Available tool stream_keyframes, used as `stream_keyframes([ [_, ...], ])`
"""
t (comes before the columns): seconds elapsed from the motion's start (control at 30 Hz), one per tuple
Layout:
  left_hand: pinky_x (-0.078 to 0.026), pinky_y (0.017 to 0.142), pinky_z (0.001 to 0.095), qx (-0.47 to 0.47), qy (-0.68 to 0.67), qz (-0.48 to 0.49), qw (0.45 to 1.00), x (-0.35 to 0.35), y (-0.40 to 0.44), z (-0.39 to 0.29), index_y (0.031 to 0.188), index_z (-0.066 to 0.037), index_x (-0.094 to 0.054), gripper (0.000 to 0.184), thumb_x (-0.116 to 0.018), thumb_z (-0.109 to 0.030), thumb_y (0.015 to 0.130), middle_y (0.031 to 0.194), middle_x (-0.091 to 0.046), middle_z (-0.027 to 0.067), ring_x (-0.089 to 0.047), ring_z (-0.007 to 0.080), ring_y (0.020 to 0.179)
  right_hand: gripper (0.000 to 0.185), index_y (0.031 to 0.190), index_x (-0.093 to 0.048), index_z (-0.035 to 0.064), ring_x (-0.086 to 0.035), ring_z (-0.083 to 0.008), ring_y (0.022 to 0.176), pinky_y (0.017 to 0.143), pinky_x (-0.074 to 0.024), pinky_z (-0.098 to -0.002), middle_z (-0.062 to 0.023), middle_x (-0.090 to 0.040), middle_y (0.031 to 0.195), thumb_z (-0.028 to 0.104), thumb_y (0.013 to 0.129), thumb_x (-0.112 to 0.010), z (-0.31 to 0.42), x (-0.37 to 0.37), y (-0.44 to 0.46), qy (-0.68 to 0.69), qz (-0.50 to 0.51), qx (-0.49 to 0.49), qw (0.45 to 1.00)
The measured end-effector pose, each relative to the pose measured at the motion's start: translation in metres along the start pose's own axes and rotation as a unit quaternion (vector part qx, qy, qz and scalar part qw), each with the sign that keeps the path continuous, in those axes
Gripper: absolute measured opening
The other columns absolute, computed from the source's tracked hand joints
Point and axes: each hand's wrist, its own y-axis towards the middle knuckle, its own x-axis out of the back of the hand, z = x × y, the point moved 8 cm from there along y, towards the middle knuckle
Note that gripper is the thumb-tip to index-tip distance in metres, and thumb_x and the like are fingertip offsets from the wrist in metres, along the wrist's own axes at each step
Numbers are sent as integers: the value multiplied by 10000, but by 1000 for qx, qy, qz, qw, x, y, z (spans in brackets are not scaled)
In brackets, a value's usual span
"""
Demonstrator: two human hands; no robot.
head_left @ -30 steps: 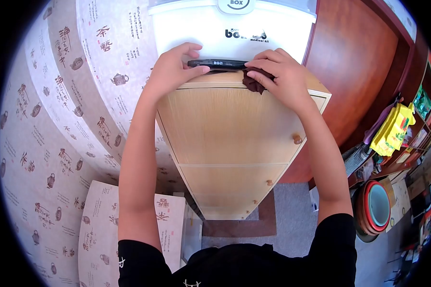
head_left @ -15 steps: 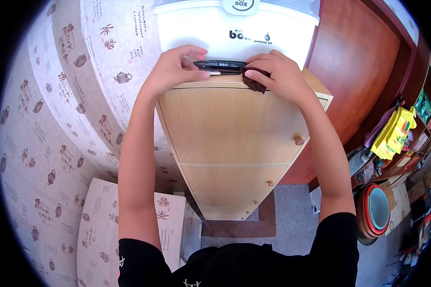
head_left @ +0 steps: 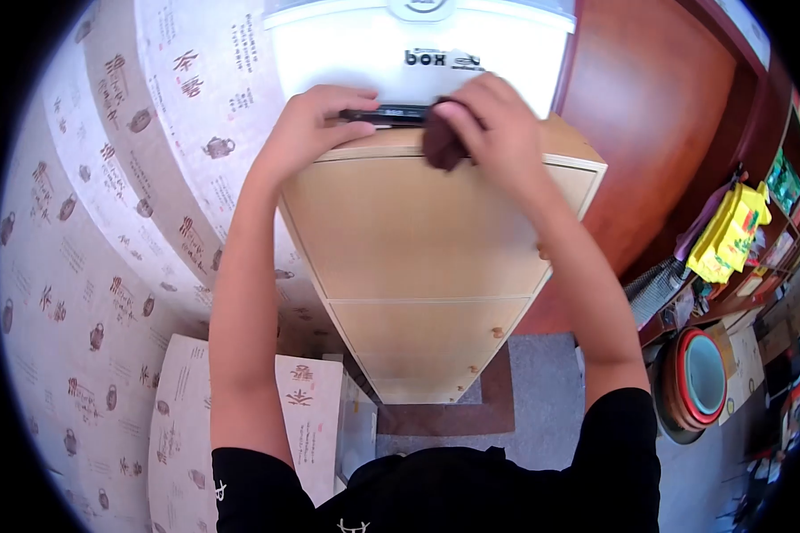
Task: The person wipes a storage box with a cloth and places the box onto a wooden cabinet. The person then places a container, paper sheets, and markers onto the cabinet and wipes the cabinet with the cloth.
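On top of the light wooden cabinet point(head_left: 400, 218), a slim black object point(head_left: 398, 115) with small pale lettering lies in front of a white box point(head_left: 338, 62). My left hand point(head_left: 316, 126) is at its left end, thumb and fingers apart on either side of it; whether they touch it is unclear. A small pale item shows below the black object, too little to name. My right hand point(head_left: 498, 124) grips a dark brown cloth point(head_left: 444, 142) at the cabinet's front edge, covering the black object's right end. Motion blurs this hand and the cloth.
Patterned wallpaper point(head_left: 89, 222) rises on the left, above a wallpaper-covered block point(head_left: 182, 417). A reddish wooden door point(head_left: 649, 98) stands to the right. Beyond it hang yellow bags point(head_left: 729, 235) beside shelves, with stacked basins point(head_left: 704, 377) lower down.
My right hand and the cloth have shifted left over the black object, and the cloth now bunches higher. The whole view has shifted slightly; my left hand stays at the object's left end.
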Motion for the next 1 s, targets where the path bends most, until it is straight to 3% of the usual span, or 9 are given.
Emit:
stream_keyframes([
  [0.07,-530,929,327,-20,2,21,1000,-4,0,-8,1076,-17,-711,249,-723,-41,829,1161,-673,108,-644,212,1037,173,927,-669,92,-596,-248,866,745,-495,-342,-44,-611,925,220,822,-717,32,-15,-4,-21,2,93,995],
  [0.2,-522,938,325,14,28,50,998,-9,0,-8,1084,-18,-711,245,-695,-13,840,1164,-676,104,-638,215,1054,224,981,-660,118,-601,-247,842,746,-504,-338,-28,-608,932,215,792,-732,47,-28,-22,-99,54,113,987],
  [0.4,-485,971,322,-27,109,-11,994,-1,-2,-20,1106,-43,-713,301,-728,-42,805,1200,-672,84,-600,224,1128,265,1021,-674,147,-647,-223,918,769,-539,-323,-14,-661,1013,206,772,-745,4,33,-42,-112,60,50,991],
  [0.6,-457,1003,361,-116,249,-54,960,-2,-20,-53,1143,-42,-691,318,-696,-25,826,1256,-636,104,-571,253,1175,435,1154,-681,96,-689,-217,927,769,-583,-303,-61,-679,1132,-70,753,-712,-50,97,-63,-79,150,8,985],
  [0.67,-467,990,366,-124,244,-85,958,1,-37,-60,1110,-47,-698,289,-706,-34,821,1207,-654,93,-577,250,1149,403,1128,-688,134,-685,-242,916,807,-574,-321,-56,-691,1103,-42,766,-690,-80,129,-76,-54,157,-105,981],
  [0.7,-478,978,371,-128,241,-115,955,5,-46,-63,1076,-52,-705,260,-715,-43,816,1158,-673,81,-582,247,1124,371,1104,-688,115,-685,-247,856,758,-570,-336,-74,-694,1045,-27,761,-698,-90,148,-80,-77,156,-163,971],
  [0.73,-478,978,371,-129,238,-116,956,3,-53,-63,1076,-52,-705,260,-715,-43,816,1158,-673,81,-582,247,1124,344,1059,-691,108,-668,-264,813,717,-550,-363,-85,-683,961,-4,735,-723,-87,165,-80,-293,168,-88,937],
  [0.9,-460,908,352,-178,297,-225,911,-12,-73,-64,1018,-41,-719,176,-676,-30,847,1064,-701,55,-620,234,998,242,982,-670,28,-657,-275,808,727,-532,-363,-126,-668,901,28,744,-709,-9,169,-79,-312,-153,20,937],
  [1.0,-448,883,351,-150,290,-230,917,-30,-72,-49,1011,-72,-731,153,-643,-69,885,1036,-710,48,-621,218,972,471,1176,-601,88,-442,-360,1236,932,-470,-512,-112,-484,1324,240,759,-756,19,31,-89,-220,3,35,975],
])
